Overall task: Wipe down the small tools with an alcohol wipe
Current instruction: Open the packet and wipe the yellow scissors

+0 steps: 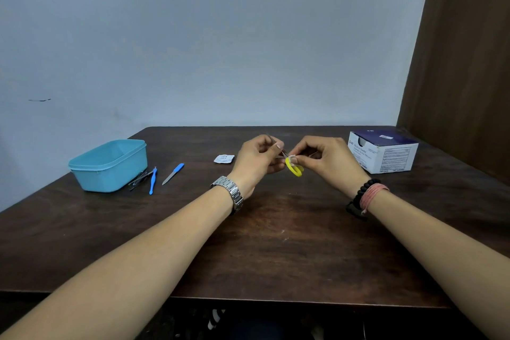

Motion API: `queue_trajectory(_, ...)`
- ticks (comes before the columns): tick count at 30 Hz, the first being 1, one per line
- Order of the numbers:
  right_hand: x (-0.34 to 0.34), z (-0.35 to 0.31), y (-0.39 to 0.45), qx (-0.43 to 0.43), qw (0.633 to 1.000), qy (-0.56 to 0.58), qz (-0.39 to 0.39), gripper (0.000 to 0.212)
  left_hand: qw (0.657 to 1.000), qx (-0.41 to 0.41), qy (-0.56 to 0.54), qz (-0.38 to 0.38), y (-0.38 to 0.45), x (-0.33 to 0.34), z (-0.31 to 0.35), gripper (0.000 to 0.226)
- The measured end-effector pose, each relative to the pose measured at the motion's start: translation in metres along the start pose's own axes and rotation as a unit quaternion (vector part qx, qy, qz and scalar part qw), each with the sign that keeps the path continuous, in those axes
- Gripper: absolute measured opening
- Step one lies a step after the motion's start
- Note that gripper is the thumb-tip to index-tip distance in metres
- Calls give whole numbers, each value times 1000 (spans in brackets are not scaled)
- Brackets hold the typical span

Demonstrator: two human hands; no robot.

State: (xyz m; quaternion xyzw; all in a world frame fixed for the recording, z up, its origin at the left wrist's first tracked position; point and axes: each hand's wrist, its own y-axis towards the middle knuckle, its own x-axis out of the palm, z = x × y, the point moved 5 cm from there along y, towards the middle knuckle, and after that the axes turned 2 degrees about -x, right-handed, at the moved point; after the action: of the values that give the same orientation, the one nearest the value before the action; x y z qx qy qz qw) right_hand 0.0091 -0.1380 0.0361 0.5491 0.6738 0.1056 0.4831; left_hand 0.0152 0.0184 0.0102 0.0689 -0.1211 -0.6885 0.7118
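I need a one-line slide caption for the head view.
Both hands wipe yellow-handled scissors above the dark table.

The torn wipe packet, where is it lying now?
In the head view the torn wipe packet lies flat on the table, just left of the left hand, right of the blue nail file.

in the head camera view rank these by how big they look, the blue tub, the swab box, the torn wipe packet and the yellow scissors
1. blue tub and swab box: look alike, cannot rank them.
2. yellow scissors: partly hidden by the fingers, so unsure against the packet.
3. torn wipe packet.
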Motion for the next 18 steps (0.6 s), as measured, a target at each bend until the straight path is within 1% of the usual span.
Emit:
queue_trajectory(3, 3, -4, 0, -11, 1000, 5, -8, 3, 1000, 5, 11, 2, 1, 0, 0, 14)
queue_trajectory(8, 9, -10, -1, -22, 998, 13, -50, 4, 999, 12, 9, 46, 5, -12, 1, 14)
queue_trajectory(11, 7, -6, 0, -14, 999, 3, -47, 4, 998, 7, -7, 66, 7, -16, 2, 16)
queue_trajectory(13, 3, -2, 0, -1, 1000, -1, -27, 4, 998, 3, -6, 56, 5, -14, 2, 17)
queue_trajectory(15, 1, 0, 0, 5, 1000, -3, -14, 4, 1000, -2, 5, 30, 2, -7, 0, 16)
queue_trajectory(18, 2, -1, 0, -4, 1000, -3, -6, 4, 1000, -2, 24, -2, 0, 2, -3, 14)
